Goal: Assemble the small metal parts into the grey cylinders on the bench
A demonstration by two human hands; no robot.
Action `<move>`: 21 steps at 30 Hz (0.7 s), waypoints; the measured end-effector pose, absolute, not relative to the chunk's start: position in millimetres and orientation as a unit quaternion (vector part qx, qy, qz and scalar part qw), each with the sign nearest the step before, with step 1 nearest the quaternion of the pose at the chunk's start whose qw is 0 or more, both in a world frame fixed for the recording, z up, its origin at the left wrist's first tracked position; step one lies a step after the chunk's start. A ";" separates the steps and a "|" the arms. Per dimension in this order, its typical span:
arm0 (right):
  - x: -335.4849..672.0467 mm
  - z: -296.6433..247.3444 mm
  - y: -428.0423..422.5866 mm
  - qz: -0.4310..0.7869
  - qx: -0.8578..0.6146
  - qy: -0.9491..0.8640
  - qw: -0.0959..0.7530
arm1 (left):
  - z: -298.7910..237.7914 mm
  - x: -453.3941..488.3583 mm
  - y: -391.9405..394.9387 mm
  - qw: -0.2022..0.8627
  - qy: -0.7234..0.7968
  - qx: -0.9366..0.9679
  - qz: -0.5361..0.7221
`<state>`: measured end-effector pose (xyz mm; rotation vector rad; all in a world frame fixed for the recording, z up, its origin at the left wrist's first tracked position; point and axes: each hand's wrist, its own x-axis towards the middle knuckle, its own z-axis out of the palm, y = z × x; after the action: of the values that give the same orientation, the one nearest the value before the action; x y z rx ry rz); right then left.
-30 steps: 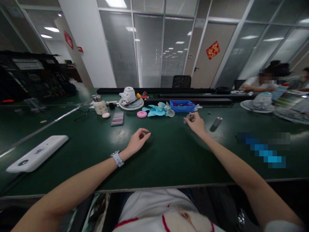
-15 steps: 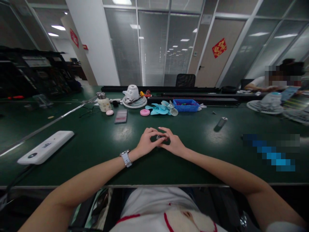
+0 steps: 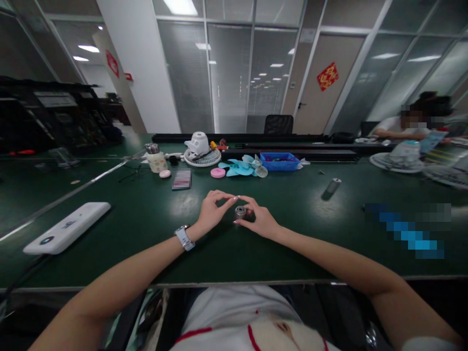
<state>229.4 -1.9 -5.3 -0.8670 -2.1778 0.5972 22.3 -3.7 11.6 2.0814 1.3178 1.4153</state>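
While the right hand (image 3: 262,220) holds the small metal part (image 3: 240,212) between thumb and fingers mid-bench (image 3: 248,263), likely steadying it top-face-up for access, the left hand (image 3: 215,210) has fingertips close together just far-left of it, can't tell if pinching anything.

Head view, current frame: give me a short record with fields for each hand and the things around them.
Left hand: fingertips close to the right hand's; no object visible in it
Left wrist: watch
Right hand: thumb and fingers around a small metal part; firmness of grip unclear
Right of hands: grey cylinder
Beyond hands: pink round item, blue fan blades, blue tray
Far left: white device
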 end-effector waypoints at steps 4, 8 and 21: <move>232.6 -1.5 -3.4 0.230 -0.327 -0.847 0.351 | 1.4 4.0 5.9 0.190 0.512 0.751 0.372; 253.3 5.2 17.1 0.177 -0.384 -0.821 0.382 | -8.0 -1.3 8.6 0.171 0.534 0.779 0.279; 408.7 6.0 135.8 -0.087 -0.742 -0.580 0.324 | -9.9 4.9 11.4 0.207 0.594 0.684 0.370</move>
<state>408.7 135.8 6.0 -1.9477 -1.5212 -0.2281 4.9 11.4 -9.9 1.9039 1.6558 1.0297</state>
